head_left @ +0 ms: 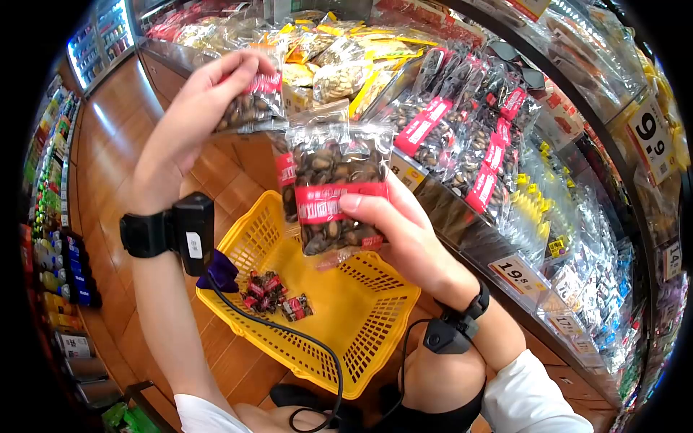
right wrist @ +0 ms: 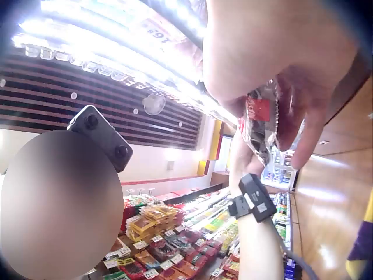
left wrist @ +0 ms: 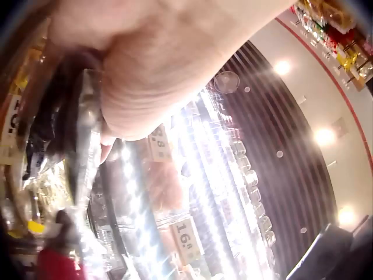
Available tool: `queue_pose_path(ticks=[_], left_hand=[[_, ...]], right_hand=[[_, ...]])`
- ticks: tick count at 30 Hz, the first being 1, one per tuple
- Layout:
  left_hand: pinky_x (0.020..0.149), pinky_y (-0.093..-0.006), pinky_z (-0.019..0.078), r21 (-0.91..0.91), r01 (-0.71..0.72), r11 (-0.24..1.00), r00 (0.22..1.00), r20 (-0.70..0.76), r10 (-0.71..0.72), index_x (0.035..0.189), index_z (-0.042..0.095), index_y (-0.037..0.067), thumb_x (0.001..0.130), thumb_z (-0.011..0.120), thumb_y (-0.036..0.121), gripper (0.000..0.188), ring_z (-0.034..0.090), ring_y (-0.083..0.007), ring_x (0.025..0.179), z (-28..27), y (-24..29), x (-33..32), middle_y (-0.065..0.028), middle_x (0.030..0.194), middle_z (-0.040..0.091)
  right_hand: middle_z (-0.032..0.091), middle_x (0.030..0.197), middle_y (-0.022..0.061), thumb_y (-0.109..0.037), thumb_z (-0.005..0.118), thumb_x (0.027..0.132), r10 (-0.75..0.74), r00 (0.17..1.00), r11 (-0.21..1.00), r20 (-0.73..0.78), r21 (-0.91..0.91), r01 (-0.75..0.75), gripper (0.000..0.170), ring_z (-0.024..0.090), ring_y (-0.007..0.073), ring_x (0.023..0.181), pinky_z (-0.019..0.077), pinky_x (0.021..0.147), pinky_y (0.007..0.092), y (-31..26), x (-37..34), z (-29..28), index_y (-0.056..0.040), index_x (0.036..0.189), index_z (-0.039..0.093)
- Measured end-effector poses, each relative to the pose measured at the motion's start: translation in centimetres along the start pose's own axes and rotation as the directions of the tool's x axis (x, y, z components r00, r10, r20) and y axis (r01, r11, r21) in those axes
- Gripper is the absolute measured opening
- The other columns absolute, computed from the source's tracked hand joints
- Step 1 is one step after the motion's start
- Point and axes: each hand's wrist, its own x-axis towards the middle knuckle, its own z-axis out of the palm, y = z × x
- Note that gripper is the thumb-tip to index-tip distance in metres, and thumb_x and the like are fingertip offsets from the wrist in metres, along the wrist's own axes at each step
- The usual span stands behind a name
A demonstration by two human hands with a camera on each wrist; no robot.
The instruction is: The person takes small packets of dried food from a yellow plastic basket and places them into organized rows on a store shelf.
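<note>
In the head view my right hand point(head_left: 408, 227) grips a clear snack bag point(head_left: 339, 162) of dark brown, seed-like pieces, its thumb across the red label. Behind that bag shows part of a second red-labelled bag point(head_left: 286, 173). My left hand point(head_left: 189, 101), raised at upper left, pinches a similar snack bag point(head_left: 256, 107) near its top. The left wrist view has the left hand point(left wrist: 151, 76) beside a shiny bag edge point(left wrist: 88, 140). From the right wrist, fingers point(right wrist: 315, 134) curl about the bag's folded edge point(right wrist: 259, 114).
A yellow basket point(head_left: 346, 317) stands on the wooden floor below, several small red-and-dark packets point(head_left: 267, 289) inside. More bags with red labels point(head_left: 422, 126) fill the shelf bin at right, behind a price tag point(head_left: 518, 276). A cable point(head_left: 289, 328) hangs over the basket.
</note>
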Motion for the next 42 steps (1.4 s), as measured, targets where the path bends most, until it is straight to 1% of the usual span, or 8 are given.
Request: queue_pose_path(ticks=[11, 15, 19, 22, 26, 33, 38, 42], left_hand=[[0.077, -0.0208, 0.0511, -0.055, -0.001, 0.999, 0.978, -0.210, -0.010, 0.108, 0.063, 0.006, 0.108, 0.049, 0.034, 0.031, 0.061, -0.0038, 0.087, -1.2, -4.0, -0.6, 0.0022, 0.098, 0.065], [0.076, -0.0218, 0.0527, -0.184, 0.125, 0.975, 0.991, 0.080, -0.112, 0.110, 0.063, 0.005, 0.102, 0.043, 0.059, 0.058, 0.062, -0.0048, 0.089, 1.2, -3.4, -1.7, -0.0002, 0.096, 0.066], [0.090, -0.0269, 0.0515, -0.149, 0.019, 0.989, 0.982, 0.188, 0.010, 0.125, 0.060, 0.001, 0.093, 0.053, 0.068, 0.075, 0.062, -0.0083, 0.099, 4.4, -3.4, -1.7, -0.0032, 0.114, 0.067], [0.094, -0.0262, 0.0475, -0.267, 0.120, 0.956, 0.974, 0.220, -0.061, 0.128, 0.059, -0.002, 0.093, 0.068, 0.054, 0.067, 0.058, -0.0079, 0.104, 5.4, -2.2, -2.9, -0.0030, 0.116, 0.066], [0.089, -0.0244, 0.0488, -0.257, 0.177, 0.950, 0.971, 0.205, -0.125, 0.130, 0.059, 0.000, 0.091, 0.076, 0.035, 0.055, 0.059, -0.0061, 0.099, 5.4, -2.2, -2.5, -0.0024, 0.114, 0.067], [0.090, -0.0243, 0.0494, -0.274, 0.177, 0.945, 0.978, 0.157, -0.138, 0.133, 0.057, 0.000, 0.092, 0.075, 0.031, 0.055, 0.060, -0.0069, 0.101, 5.5, -2.8, -2.4, -0.0029, 0.116, 0.066], [0.093, -0.0242, 0.0483, -0.378, 0.096, 0.921, 0.992, 0.115, -0.056, 0.134, 0.056, 0.000, 0.096, 0.071, 0.030, 0.051, 0.059, -0.0067, 0.104, 5.4, -3.6, -1.7, -0.0024, 0.118, 0.065], [0.097, -0.0243, 0.0455, -0.379, 0.018, 0.925, 0.998, 0.070, 0.009, 0.134, 0.056, 0.000, 0.099, 0.067, 0.031, 0.048, 0.057, -0.0071, 0.109, 4.8, -3.6, -1.2, -0.0009, 0.121, 0.064]], right_hand=[[0.059, 0.126, 0.0069, -0.010, 0.055, 0.102, -0.098, 0.995, 0.995, -0.015, 0.032, 0.099, 0.050, 0.062, 0.0170, 0.111, 0.0628, 0.077, 0.0378, 0.9, 0.6, -0.4, -0.0088, 0.147, 0.033], [0.059, 0.129, 0.0089, -0.011, 0.055, 0.103, -0.165, 0.985, 0.982, -0.051, 0.088, 0.169, 0.060, 0.064, 0.0183, 0.110, 0.0635, 0.071, 0.0363, 0.5, 0.7, -0.3, -0.0105, 0.154, 0.022], [0.060, 0.127, 0.0084, -0.015, 0.055, 0.104, -0.183, 0.979, 0.983, -0.090, -0.006, 0.184, 0.054, 0.065, 0.0165, 0.106, 0.0629, 0.063, 0.0316, 0.6, 1.6, -0.6, -0.0081, 0.151, 0.029], [0.067, 0.115, 0.0115, -0.029, 0.046, 0.108, -0.171, 0.970, 0.984, -0.173, -0.086, 0.159, 0.038, 0.070, 0.0180, 0.089, 0.0604, 0.059, 0.0317, 0.3, 1.6, 0.1, -0.0039, 0.137, 0.047], [0.068, 0.114, 0.0141, -0.045, 0.030, 0.110, -0.161, 0.965, 0.987, -0.207, -0.056, 0.153, 0.054, 0.071, 0.0207, 0.088, 0.0601, 0.059, 0.0333, 0.4, 1.7, 0.2, -0.0045, 0.143, 0.043], [0.062, 0.122, 0.0096, -0.049, 0.033, 0.108, -0.129, 0.984, 0.991, -0.123, -0.048, 0.124, 0.062, 0.069, 0.0150, 0.089, 0.0607, 0.063, 0.0300, 1.2, 2.6, -0.8, -0.0083, 0.155, 0.029], [0.062, 0.123, 0.0062, -0.011, 0.066, 0.098, -0.224, 0.946, 0.969, -0.235, -0.153, 0.192, 0.060, 0.063, 0.0094, 0.100, 0.0582, 0.064, 0.0248, 1.3, 3.1, 0.1, -0.0045, 0.150, 0.036], [0.064, 0.117, 0.0093, -0.005, 0.069, 0.094, -0.337, 0.903, 0.928, -0.267, -0.253, 0.272, 0.048, 0.066, 0.0095, 0.086, 0.0561, 0.059, 0.0218, 1.1, 3.4, 0.0, 0.0014, 0.136, 0.045]])
